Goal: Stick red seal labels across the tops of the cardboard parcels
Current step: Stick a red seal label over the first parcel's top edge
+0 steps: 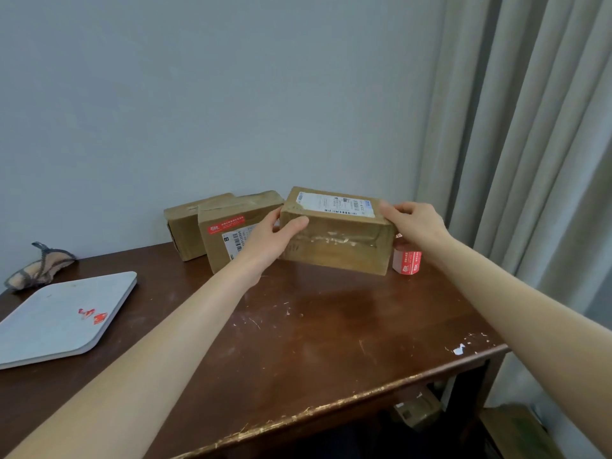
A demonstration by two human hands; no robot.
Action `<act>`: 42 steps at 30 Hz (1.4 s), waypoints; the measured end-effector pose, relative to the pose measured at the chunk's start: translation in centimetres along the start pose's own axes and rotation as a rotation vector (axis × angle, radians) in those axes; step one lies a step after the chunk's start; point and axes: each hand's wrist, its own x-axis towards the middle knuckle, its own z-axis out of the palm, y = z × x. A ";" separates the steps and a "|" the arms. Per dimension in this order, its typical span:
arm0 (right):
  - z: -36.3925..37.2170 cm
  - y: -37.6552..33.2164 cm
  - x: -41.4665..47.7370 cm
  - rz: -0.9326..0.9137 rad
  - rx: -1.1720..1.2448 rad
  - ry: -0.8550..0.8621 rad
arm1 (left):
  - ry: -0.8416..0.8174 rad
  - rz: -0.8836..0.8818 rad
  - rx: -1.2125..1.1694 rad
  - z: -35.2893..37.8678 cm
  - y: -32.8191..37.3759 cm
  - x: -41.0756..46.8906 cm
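I am clamping a grip on each end of a parcel (pixel 334 236) showing no red seal, left hand (pixel 273 241) and right hand (pixel 414 223) holding it at the back of the counter (pixel 314 332); the next move, I am judging, calls for freeing one hand for the label roll (pixel 408 262) just beside it.

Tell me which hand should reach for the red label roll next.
Probably the right. The right hand grips one end of the held parcel, just above the label roll standing on the table. The left hand grips the opposite end, with the parcel between it and the roll.
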 end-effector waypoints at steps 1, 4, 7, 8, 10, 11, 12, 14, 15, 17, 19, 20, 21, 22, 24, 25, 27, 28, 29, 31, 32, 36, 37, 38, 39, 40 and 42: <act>-0.1 -0.1 0.1 0.007 0.000 -0.019 | 0.001 0.009 0.021 0.0 -0.1 0.1; -0.4 -0.5 0.1 0.003 0.038 -0.065 | 0.044 0.030 0.027 0.0 -0.2 0.1; -0.6 -0.6 -0.2 -0.037 0.113 -0.140 | 0.083 0.054 0.042 0.3 0.1 -0.1; -0.6 -0.6 -0.3 -0.050 0.134 -0.161 | 0.104 0.059 0.055 0.4 0.1 0.0; -0.4 -0.1 -0.1 -0.060 0.132 -0.141 | 0.141 0.060 0.058 0.5 0.0 0.0; -0.4 0.0 0.0 -0.055 0.121 -0.113 | 0.153 0.058 0.041 0.5 0.0 0.0; -0.3 0.1 0.1 -0.040 0.115 -0.085 | 0.160 0.052 0.009 0.6 0.0 0.0; -0.4 0.2 0.3 -0.005 0.108 -0.071 | 0.156 0.051 -0.050 0.6 0.1 0.1; -0.4 0.2 0.4 0.016 0.102 -0.073 | 0.140 0.055 -0.062 0.5 0.1 0.1; -0.4 0.1 0.5 0.064 0.072 -0.092 | 0.100 0.058 -0.053 0.5 0.0 0.0; -0.4 0.0 0.6 0.102 0.038 -0.117 | 0.102 0.075 -0.008 0.6 -0.4 -0.1; -0.4 0.0 0.6 0.110 0.030 -0.130 | 0.122 0.084 0.017 0.6 -0.6 -0.2; -0.3 0.0 0.5 0.113 0.022 -0.145 | 0.143 0.088 0.044 0.6 -0.8 -0.2; -0.3 -0.1 0.3 0.117 0.006 -0.160 | 0.157 0.088 0.071 0.5 -0.9 -0.1; -0.2 -0.3 -0.2 0.127 -0.066 -0.186 | 0.170 0.081 0.118 0.5 -1.1 0.1; -0.2 -0.4 -0.4 0.134 -0.098 -0.197 | 0.172 0.076 0.133 0.4 -1.2 0.2; -0.3 -0.9 -1.0 0.116 -0.120 -0.225 | 0.178 0.064 0.163 0.4 -1.3 0.4; -0.4 -1.0 -1.2 0.083 -0.126 -0.246 | 0.178 0.063 0.185 0.4 -1.3 0.5; -0.5 -1.1 -1.4 0.050 -0.136 -0.274 | 0.174 0.064 0.210 0.4 -1.4 0.7; -0.7 -1.2 -1.6 0.019 -0.164 -0.344 | 0.171 0.063 0.250 0.3 -1.2 1.2; -0.7 -1.1 -1.6 0.015 -0.184 -0.375 | 0.175 0.065 0.263 0.2 -1.0 1.4; -0.1 -0.5 -1.1 -0.018 -0.312 -0.386 | 0.186 0.039 0.275 0.6 -0.4 1.9; 0.1 -0.3 -1.0 -0.024 -0.317 -0.366 | 0.163 0.033 0.279 1.0 -0.3 1.8; 0.3 -0.1 -0.9 -0.030 -0.313 -0.344 | 0.145 0.037 0.296 1.5 -0.4 1.6; 0.5 0.1 -0.8 -0.034 -0.309 -0.323 | 0.146 0.047 0.331 2.0 -0.5 1.5; 0.7 0.3 -0.6 -0.035 -0.301 -0.305 | 0.165 0.060 0.377 2.4 -0.8 1.4; 0.8 0.4 -0.5 -0.035 -0.286 -0.286 | 0.212 0.072 0.451 3.2 -1.2 1.3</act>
